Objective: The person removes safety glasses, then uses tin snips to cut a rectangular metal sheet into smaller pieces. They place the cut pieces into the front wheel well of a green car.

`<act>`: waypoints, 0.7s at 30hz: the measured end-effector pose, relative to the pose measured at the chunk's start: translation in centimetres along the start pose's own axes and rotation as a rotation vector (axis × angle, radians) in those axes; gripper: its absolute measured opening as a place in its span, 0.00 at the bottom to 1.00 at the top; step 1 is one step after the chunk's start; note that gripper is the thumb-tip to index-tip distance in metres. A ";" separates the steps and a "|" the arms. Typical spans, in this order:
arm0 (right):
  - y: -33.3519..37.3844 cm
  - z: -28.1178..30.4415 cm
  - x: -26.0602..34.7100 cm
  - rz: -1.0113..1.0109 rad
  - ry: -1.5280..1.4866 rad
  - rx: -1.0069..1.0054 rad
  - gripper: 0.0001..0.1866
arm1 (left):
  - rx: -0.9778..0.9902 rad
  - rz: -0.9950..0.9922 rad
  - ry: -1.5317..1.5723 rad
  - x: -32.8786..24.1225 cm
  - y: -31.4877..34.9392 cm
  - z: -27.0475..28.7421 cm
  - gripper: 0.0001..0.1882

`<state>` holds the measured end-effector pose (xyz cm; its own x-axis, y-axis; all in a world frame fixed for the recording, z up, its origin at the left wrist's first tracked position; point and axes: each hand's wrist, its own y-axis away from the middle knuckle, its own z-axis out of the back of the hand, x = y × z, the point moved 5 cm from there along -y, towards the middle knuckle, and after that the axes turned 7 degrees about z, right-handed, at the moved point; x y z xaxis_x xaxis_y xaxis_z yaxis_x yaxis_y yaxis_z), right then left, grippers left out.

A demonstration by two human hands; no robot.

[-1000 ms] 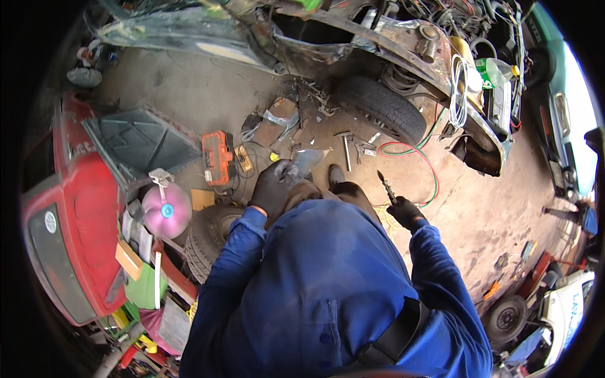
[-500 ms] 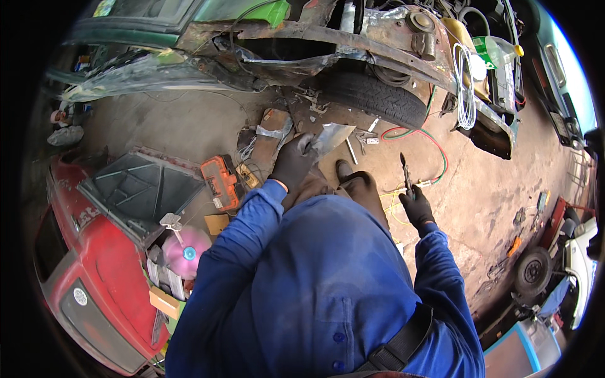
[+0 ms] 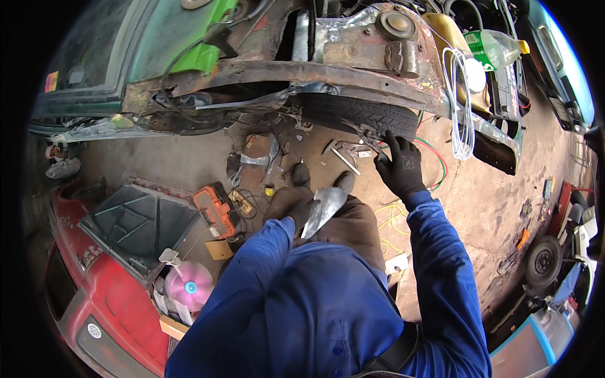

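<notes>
My left hand (image 3: 301, 211), in a dark glove, grips a bent piece of shiny sheet metal (image 3: 326, 206) in front of my lap; the metal hides some of its fingers. My right hand (image 3: 402, 167), also gloved, is stretched forward near the tire (image 3: 359, 113). Its thumb and fingers are spread around the handles of a pair of tin snips (image 3: 365, 133). The jaws point left, across the tire's lower edge. Just below the snips, locking pliers (image 3: 337, 148) and a metal bar (image 3: 346, 162) lie on the floor.
A rusty, stripped car body (image 3: 265, 72) spans the far side. Red and green hoses (image 3: 439, 157) run beside the tire. An orange toolbox (image 3: 215, 210) and a dark panel (image 3: 138, 223) stand left. A yellow cable (image 3: 394, 220) lies right of my legs.
My right hand has reached forward toward the tire, and the snips have swung to point left. My left hand has drawn the sheet metal back toward my lap. The view has shifted.
</notes>
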<state>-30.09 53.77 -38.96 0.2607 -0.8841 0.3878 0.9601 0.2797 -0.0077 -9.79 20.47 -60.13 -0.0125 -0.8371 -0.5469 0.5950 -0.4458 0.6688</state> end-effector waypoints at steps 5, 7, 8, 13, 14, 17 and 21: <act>-3.3 -0.8 -0.7 0.004 0.030 0.062 0.42 | 0.025 -0.011 0.221 -0.7 4.8 -1.1 0.22; -4.2 -0.6 -0.6 0.014 0.005 0.057 0.41 | 0.147 0.027 0.579 -1.6 9.0 0.5 0.18; -4.5 -0.6 -0.5 0.006 -0.006 0.071 0.41 | 0.226 0.126 0.800 -2.1 10.8 1.4 0.16; -6.0 -2.3 -0.6 0.158 0.010 -0.041 0.39 | 0.364 0.408 0.924 -5.1 12.8 5.9 0.18; -6.1 -3.5 -1.1 0.145 0.024 -0.021 0.38 | 0.236 0.384 0.917 -5.3 11.6 6.8 0.18; -7.0 -7.2 -3.0 0.188 0.055 -0.071 0.37 | 0.174 0.385 0.922 -3.8 5.2 8.5 0.18; -7.3 -11.1 -5.5 0.093 0.059 -0.002 0.38 | -0.329 -0.080 0.337 -1.4 -2.8 16.9 0.22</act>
<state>-37.43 52.38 -51.29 0.3546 -0.8748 0.3300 0.9315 0.3612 -0.0434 -25.00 17.54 -52.74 0.1603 -0.6303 -0.7596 0.8264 -0.3352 0.4525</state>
